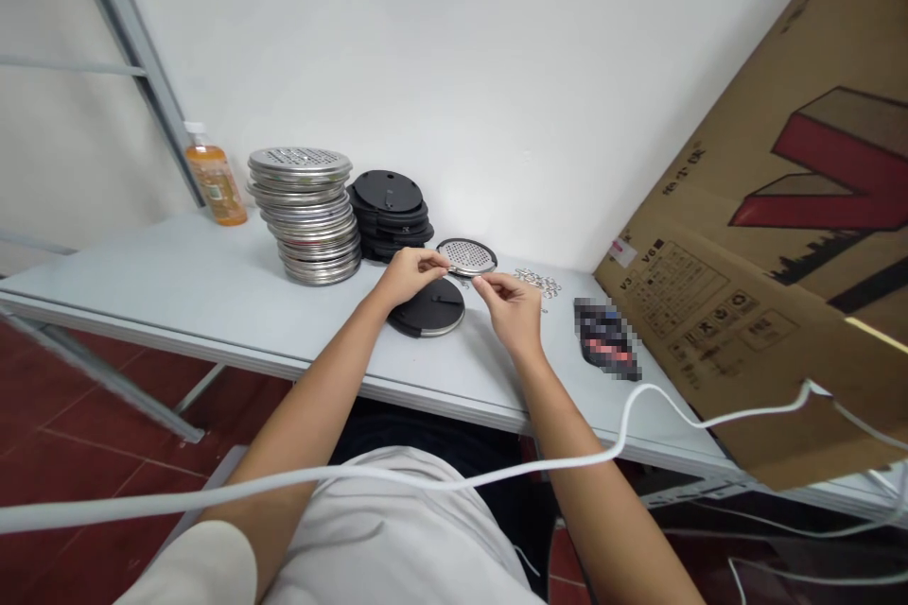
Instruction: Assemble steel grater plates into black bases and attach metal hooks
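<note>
Pale table [177, 284], both hands [408, 276] [512, 310] pinching perforated disc [466, 255] edge, black lid [427, 307] beneath

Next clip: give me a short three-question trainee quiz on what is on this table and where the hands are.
1. True or false: the stack of metal discs stands taller than the stack of black discs beside it.
2. Which lies directly under the left hand and right hand? A) orange bottle B) black disc with a metal rim C) cardboard box
3. Fill in: the pile of small metal parts lies between the perforated disc and the ____.

Key
1. True.
2. B.
3. Cardboard box; whether the fingers pinch anything is too small to tell.
</note>
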Demonstrator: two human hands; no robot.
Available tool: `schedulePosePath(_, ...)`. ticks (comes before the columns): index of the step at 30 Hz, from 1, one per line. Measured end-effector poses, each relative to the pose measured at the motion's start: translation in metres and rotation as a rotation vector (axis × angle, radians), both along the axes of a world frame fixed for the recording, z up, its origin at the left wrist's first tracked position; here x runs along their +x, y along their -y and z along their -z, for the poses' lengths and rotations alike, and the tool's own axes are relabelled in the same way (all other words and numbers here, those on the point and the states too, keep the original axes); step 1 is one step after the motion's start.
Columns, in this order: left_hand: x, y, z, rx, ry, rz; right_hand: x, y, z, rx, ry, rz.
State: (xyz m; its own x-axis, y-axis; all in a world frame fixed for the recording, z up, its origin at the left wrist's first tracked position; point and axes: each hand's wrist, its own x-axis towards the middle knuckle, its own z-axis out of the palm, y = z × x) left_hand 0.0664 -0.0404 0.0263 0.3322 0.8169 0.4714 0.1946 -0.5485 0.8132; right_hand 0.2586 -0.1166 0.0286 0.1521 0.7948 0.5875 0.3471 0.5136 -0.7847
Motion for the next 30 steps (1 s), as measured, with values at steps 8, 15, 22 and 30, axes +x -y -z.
schedulePosePath(8,0.001,0.01,-0.002,0.178,-0.154,-0.131,-0.017,0.003,0.003,-0.142,-0.155,-0.167)
schedulePosePath(15,0.006,0.014,-0.004,0.296,-0.191,-0.09,-0.008,-0.002,0.009,-0.14,-0.05,-0.098)
schedulePosePath(22,0.01,0.017,-0.002,0.25,-0.127,0.015,-0.006,-0.008,0.012,-0.248,-0.287,-0.135)
schedulePosePath(30,0.013,0.012,0.002,0.035,0.056,0.156,-0.006,-0.006,0.009,-0.364,-0.51,-0.204)
